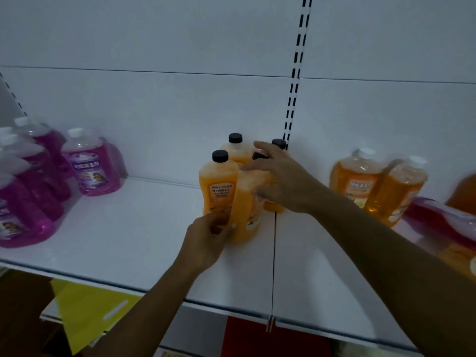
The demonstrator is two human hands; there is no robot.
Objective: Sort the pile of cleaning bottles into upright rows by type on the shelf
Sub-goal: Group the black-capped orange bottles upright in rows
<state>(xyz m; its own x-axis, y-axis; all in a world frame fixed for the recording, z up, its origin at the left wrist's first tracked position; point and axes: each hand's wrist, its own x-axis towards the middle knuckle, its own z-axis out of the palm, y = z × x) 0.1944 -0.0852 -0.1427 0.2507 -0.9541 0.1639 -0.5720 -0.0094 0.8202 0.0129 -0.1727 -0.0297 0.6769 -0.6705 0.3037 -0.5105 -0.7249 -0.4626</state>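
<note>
On the white shelf, left hand grips orange bottle; right hand spread above.

Four black-capped orange bottles

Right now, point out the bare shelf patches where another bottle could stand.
Widest bare stretch of the shelf: between the purple bottles and the black-capped orange bottles. A narrower gap lies between those and the white-capped amber bottles. Crowded: the far right, where a red pouch lies, and the left corner.
</note>
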